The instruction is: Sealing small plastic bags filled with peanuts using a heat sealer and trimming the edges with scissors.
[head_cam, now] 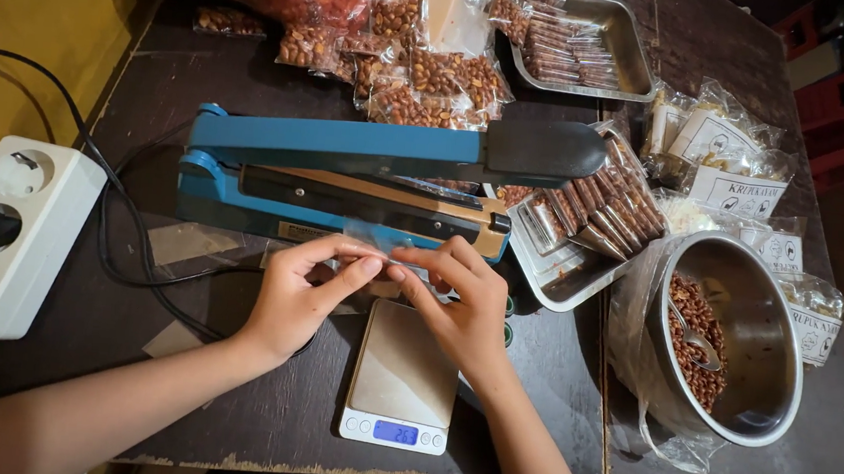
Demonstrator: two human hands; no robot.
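Observation:
My left hand (302,293) and my right hand (457,300) pinch a small clear plastic bag (369,245) between their fingertips. They hold it just in front of the blue heat sealer (346,176), whose arm with a black handle is raised. Right under my hands lies a small digital scale (401,376) with a lit blue display. What the bag contains cannot be made out.
A steel bowl (770,345) of peanuts with a spoon stands at the right. Two metal trays (580,270) hold rows of filled packets. Bags of nuts lie behind the sealer. A white power strip (1,234) with black cables sits at the left.

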